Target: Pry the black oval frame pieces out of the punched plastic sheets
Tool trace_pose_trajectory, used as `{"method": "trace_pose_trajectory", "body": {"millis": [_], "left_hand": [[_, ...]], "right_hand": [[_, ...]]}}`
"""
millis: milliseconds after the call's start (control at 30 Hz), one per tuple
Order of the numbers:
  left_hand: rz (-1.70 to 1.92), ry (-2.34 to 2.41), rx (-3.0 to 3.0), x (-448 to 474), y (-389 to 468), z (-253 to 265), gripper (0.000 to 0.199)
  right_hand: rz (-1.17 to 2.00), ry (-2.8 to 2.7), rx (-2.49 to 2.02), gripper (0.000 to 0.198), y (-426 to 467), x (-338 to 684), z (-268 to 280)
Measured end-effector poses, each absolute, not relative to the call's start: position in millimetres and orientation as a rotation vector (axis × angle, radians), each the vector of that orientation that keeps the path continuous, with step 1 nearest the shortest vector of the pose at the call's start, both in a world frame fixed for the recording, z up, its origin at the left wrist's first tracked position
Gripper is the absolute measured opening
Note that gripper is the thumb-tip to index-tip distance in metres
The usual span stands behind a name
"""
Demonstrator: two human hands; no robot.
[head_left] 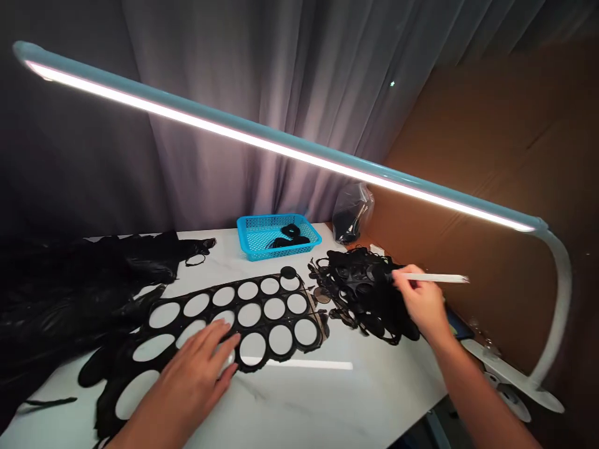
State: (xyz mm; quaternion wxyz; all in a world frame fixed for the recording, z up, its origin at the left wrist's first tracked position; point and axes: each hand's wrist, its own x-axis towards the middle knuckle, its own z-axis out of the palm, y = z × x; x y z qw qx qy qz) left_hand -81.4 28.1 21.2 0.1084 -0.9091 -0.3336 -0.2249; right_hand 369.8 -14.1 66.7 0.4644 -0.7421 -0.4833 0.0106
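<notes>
The black sheet, ragged-edged and pierced by rows of round holes, lies on the white table; the left hand rests on it, fingers loosely spread, gripping nothing; the right hand pinches a white stick.

- Single view, head-worn, from above the counter; looks forward and down.
- Faces the counter's far edge, grey curtain beyond.
- Wide field, near range: left hand and right hand in lower half, backs toward lens.
- Lamp bar crosses upper frame, sloping down rightward.
</notes>
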Motion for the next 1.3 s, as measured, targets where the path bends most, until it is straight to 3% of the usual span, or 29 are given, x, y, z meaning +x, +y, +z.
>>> {"method": "trace_pose_trajectory", "body": {"millis": [133,300,867,1100,1233,1300], "left_hand": [[-0.541,-0.843,-2.941,-25.6,9.7,24.9,0.04],[-0.433,-0.783,-3.064,12.5,5.9,19.4,0.045],[-0.525,-0.85,-3.07,19.2,2.1,8.5,0.048],[-0.515,-0.899,-3.102,21.0,0.9,10.5,0.042],[-0.495,-0.92,-3.111,19.2,-0.6,13.1,0.045],[-0.535,-0.934,-3.114,18.4,-1.2,14.5,0.046]], "right_hand": [[0.733,-1.265,-1.447,0.025,-2.1,301.2,49.8],[1.052,-1.473,-1.3,0.016,3.5,251.7,29.0],[0.843,-1.822,-1.307,0.023,-15.6,236.6,22.0],[0.297,-2.292,-1.356,0.013,-21.5,235.6,18.9],[-0.062,-1.989,-1.687,0.013,12.6,283.7,32.1],[-0.098,-1.802,-1.777,0.015,30.3,302.1,40.8]]}}
